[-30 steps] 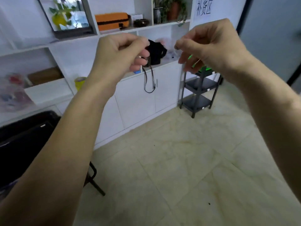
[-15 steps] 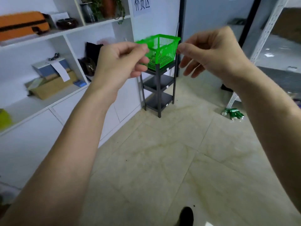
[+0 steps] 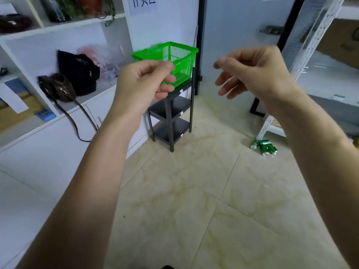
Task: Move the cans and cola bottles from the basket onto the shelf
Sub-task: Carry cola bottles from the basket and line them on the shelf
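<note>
A green plastic basket [image 3: 181,57] stands on top of a small black three-tier rack [image 3: 171,111] in the room's corner; what it holds is hidden from here. Three green cans [image 3: 264,147] lie on the floor by the foot of a white metal shelf [image 3: 308,41] on the right. My left hand [image 3: 143,82] is raised in front of the basket, fingers curled with nothing in them. My right hand [image 3: 252,72] hovers to the basket's right, thumb and forefinger near each other and the other fingers loose, holding nothing. Both are well short of the basket.
White wall cabinets [image 3: 38,148] run along the left, with black bags [image 3: 77,74] on a shelf and a strap hanging down. A black door frame [image 3: 200,45] is behind the rack. Pale tiled floor [image 3: 194,200] stretches between me and the rack.
The view has swung right and moved closer; the basket and rack are now larger and more central. My hands have drifted apart and the right hand's fingers have loosened.
</note>
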